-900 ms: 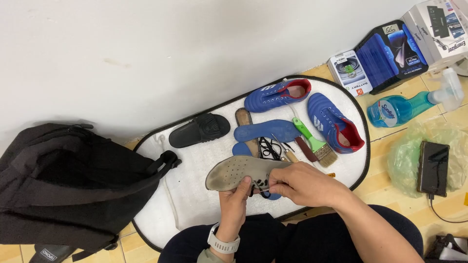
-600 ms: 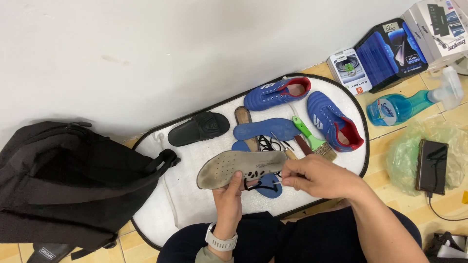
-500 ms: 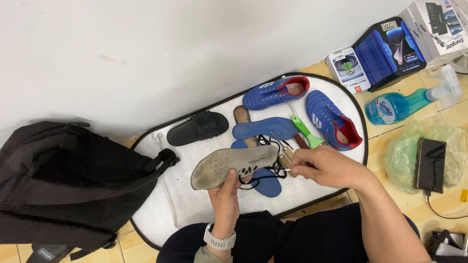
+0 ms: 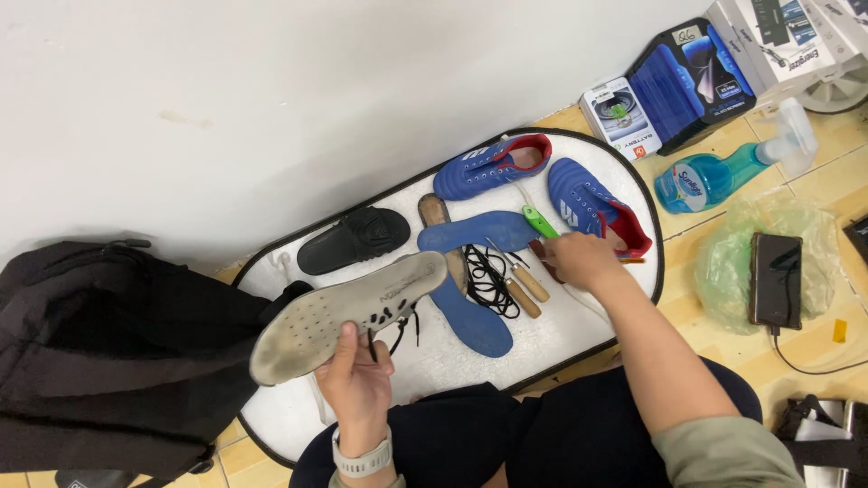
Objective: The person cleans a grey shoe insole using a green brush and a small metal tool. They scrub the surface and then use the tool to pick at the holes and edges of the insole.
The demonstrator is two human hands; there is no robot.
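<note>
Grey perforated insole (image 4: 348,316) left of centre, pinched at mid-edge by closed left hand (image 4: 354,372), judged light, thin, floppy, best gripped mid-length; right hand (image 4: 579,260) at tools (image 4: 524,285) right of centre, grip indiscernible

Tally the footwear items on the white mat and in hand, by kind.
Blue shoes: 2
Blue insoles: 2
Grey insole, in left hand: 1
Black slide: 1
Total: 6

Bright even indoor light, soft shadows along the wall, sharp focus; slight wide-angle edge distortion
</note>
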